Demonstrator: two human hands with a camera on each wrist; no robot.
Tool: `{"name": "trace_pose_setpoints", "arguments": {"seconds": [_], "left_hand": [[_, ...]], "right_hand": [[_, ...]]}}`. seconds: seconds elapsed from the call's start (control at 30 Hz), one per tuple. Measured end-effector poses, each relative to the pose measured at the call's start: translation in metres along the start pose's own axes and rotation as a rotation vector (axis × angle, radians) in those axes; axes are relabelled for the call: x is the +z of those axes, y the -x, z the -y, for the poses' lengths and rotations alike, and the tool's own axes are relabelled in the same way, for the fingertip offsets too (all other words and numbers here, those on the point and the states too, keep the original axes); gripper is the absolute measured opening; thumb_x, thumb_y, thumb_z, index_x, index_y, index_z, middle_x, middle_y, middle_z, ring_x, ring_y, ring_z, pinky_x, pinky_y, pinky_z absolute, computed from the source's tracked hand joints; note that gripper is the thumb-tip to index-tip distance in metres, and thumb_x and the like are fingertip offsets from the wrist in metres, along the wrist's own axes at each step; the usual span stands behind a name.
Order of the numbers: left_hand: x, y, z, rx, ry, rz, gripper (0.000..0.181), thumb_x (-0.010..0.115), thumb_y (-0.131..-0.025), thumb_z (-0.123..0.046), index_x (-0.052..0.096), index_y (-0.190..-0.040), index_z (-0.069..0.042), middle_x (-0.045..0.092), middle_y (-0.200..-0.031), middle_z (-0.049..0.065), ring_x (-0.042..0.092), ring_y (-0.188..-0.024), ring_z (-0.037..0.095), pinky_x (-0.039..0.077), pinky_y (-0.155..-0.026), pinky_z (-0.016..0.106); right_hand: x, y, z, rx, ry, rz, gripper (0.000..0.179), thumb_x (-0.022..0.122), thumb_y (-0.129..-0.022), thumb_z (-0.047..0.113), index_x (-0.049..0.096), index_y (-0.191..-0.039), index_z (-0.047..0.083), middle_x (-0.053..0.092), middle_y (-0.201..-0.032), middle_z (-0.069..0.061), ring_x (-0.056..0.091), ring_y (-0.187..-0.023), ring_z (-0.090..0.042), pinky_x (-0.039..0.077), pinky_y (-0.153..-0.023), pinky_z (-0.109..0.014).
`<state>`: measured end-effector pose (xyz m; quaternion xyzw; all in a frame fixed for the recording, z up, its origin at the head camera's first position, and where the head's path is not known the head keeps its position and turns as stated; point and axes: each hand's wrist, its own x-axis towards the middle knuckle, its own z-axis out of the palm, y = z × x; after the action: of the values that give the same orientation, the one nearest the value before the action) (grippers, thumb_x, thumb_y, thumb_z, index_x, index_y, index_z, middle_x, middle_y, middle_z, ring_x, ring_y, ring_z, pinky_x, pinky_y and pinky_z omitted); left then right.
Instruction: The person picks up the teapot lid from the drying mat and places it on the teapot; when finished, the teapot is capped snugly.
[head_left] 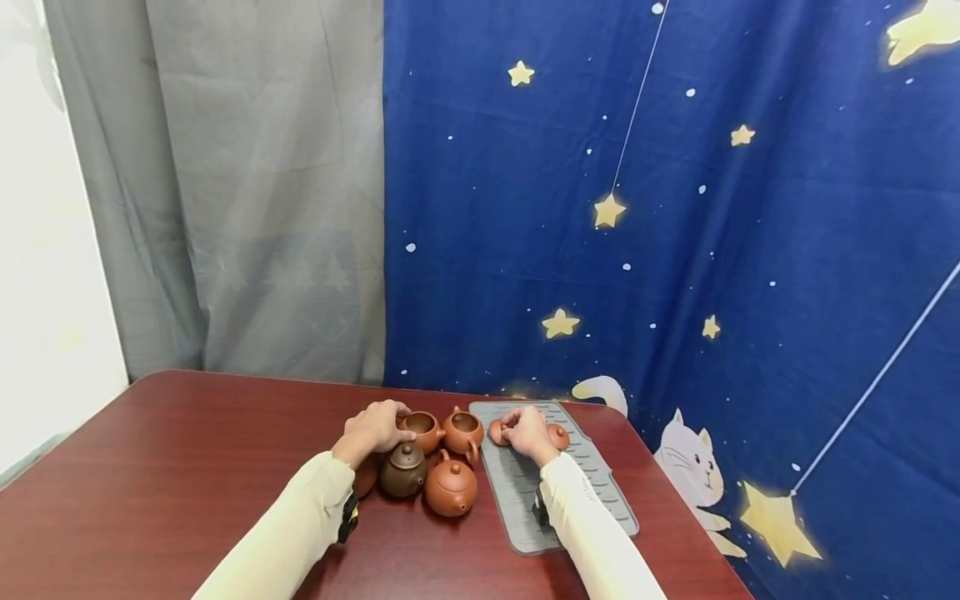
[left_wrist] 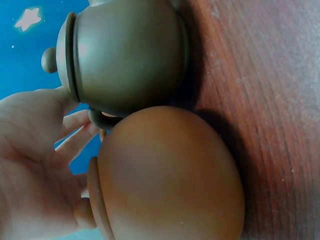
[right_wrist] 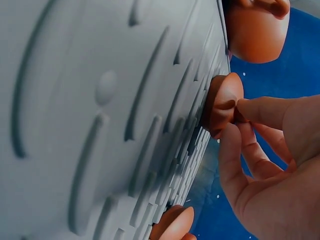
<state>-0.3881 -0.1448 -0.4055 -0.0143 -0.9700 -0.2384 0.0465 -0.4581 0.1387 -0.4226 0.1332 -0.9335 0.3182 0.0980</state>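
Note:
My left hand (head_left: 377,427) reaches over the nearer pots and holds the side of a lidless clay teapot (head_left: 424,442), thumb and fingers about its rim. Below that hand stand a dark brown lidded teapot (head_left: 403,475) and a reddish lidded teapot (left_wrist: 170,175), the latter mostly hidden by the sleeve in the head view. With its fingertips my right hand (head_left: 531,433) pinches the knob of a reddish teapot lid (right_wrist: 218,106), which sits low over the grey ridged mat (head_left: 517,508). Another lid (head_left: 558,436) lies on the mat, right of this hand.
A second lidless teapot (head_left: 467,425) stands between the hands, near the mat's left edge. In front of it is a reddish lidded teapot (head_left: 451,490). The dark red table (head_left: 187,467) stretches left, with curtains (head_left: 480,208) behind its far edge.

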Motion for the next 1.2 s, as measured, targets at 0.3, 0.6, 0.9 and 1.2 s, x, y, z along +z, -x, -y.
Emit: {"name": "trace_pose_setpoints", "arguments": {"seconds": [0.3, 0.6, 0.9, 1.2], "left_hand": [[-0.001, 0.001, 0.0, -0.019, -0.002, 0.004, 0.044, 0.08, -0.083, -0.036, 0.069, -0.122, -0.02, 0.068, -0.116, 0.006, 0.064, -0.1, 0.033, 0.048, -0.075, 0.052], [0.0, 0.0, -0.005, -0.055, -0.012, 0.03, 0.044, 0.082, -0.081, -0.035, 0.069, -0.12, -0.018, 0.068, -0.112, 0.01, 0.064, -0.096, 0.033, 0.048, -0.074, 0.051], [0.001, -0.003, -0.007, -0.084, 0.012, 0.036, 0.046, 0.083, -0.08, -0.033, 0.069, -0.122, -0.018, 0.066, -0.118, 0.012, 0.063, -0.101, 0.035, 0.047, -0.08, 0.053], [-0.001, -0.004, -0.004, -0.061, 0.035, 0.027, 0.044, 0.082, -0.081, -0.033, 0.069, -0.119, -0.016, 0.067, -0.116, 0.011, 0.063, -0.101, 0.034, 0.046, -0.08, 0.055]], "right_hand": [[0.003, -0.001, -0.002, -0.017, -0.006, 0.001, 0.006, 0.076, -0.082, -0.001, 0.075, -0.087, 0.003, 0.071, -0.081, -0.003, 0.064, -0.079, -0.019, 0.052, -0.071, -0.034], [0.001, 0.0, 0.001, -0.021, -0.022, -0.037, 0.007, 0.077, -0.081, 0.001, 0.076, -0.086, 0.005, 0.07, -0.08, -0.003, 0.062, -0.075, -0.016, 0.051, -0.065, -0.032], [-0.002, 0.005, 0.021, -0.027, -0.064, -0.101, 0.003, 0.078, -0.079, 0.007, 0.075, -0.081, 0.007, 0.07, -0.074, 0.001, 0.061, -0.069, -0.014, 0.05, -0.065, -0.031], [-0.001, 0.004, 0.048, -0.052, -0.098, -0.175, 0.008, 0.082, -0.078, 0.011, 0.075, -0.077, 0.01, 0.07, -0.071, 0.001, 0.063, -0.067, -0.013, 0.052, -0.064, -0.03]]}}
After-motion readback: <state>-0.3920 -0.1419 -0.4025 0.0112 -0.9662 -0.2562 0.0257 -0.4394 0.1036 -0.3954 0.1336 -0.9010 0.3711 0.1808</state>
